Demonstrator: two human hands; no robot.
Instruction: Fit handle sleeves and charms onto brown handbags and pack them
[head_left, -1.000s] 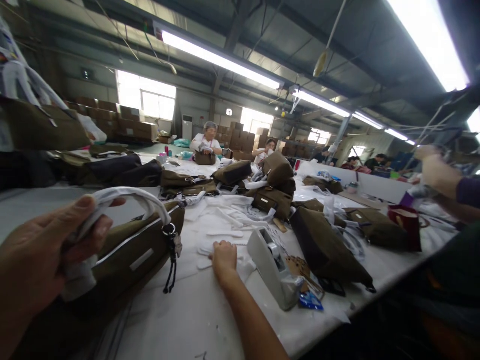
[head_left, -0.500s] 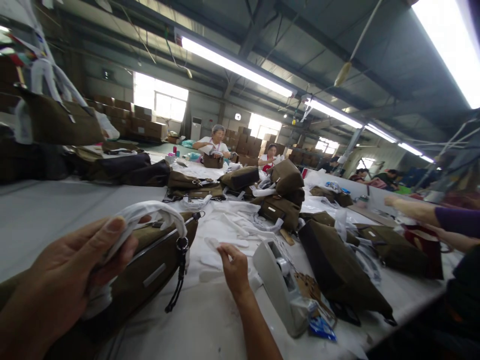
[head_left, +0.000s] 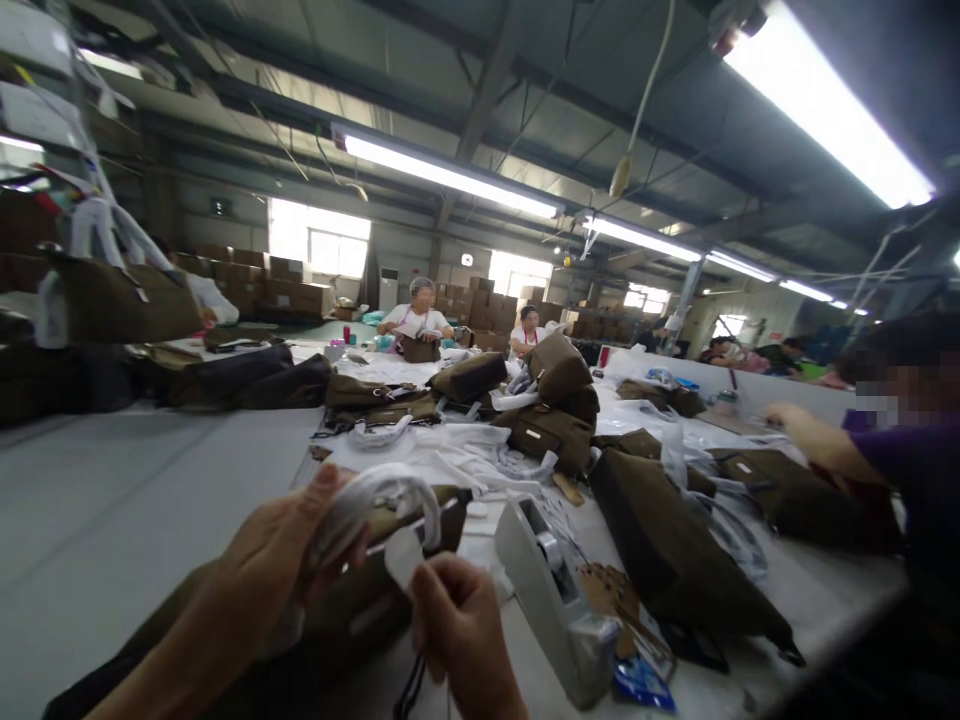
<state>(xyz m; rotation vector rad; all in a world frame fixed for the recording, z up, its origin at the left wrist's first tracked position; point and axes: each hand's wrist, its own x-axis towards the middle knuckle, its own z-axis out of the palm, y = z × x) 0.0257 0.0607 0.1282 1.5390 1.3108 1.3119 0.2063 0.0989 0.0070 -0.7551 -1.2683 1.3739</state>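
My left hand [head_left: 262, 575] is closed around the white-wrapped handle [head_left: 375, 500] of an olive-brown bag [head_left: 352, 610] that lies on the table in front of me. My right hand [head_left: 457, 630] is up beside that handle, its fingers pinched on a small white foam piece [head_left: 403, 558]. Both hands are close together at the bottom middle of the view. A grey tape dispenser [head_left: 547, 590] stands just right of my right hand.
Several olive bags [head_left: 667, 550] and white wrapping strips [head_left: 465, 450] cover the long white table [head_left: 135, 500]. A person in purple [head_left: 900, 450] reaches in from the right. Other workers sit at the far end, with stacked cartons [head_left: 292, 280] behind.
My right hand lifted off the table with a white foam piece and came up to the bag's handle. The left hand and bag shifted toward the middle as the view turned left.
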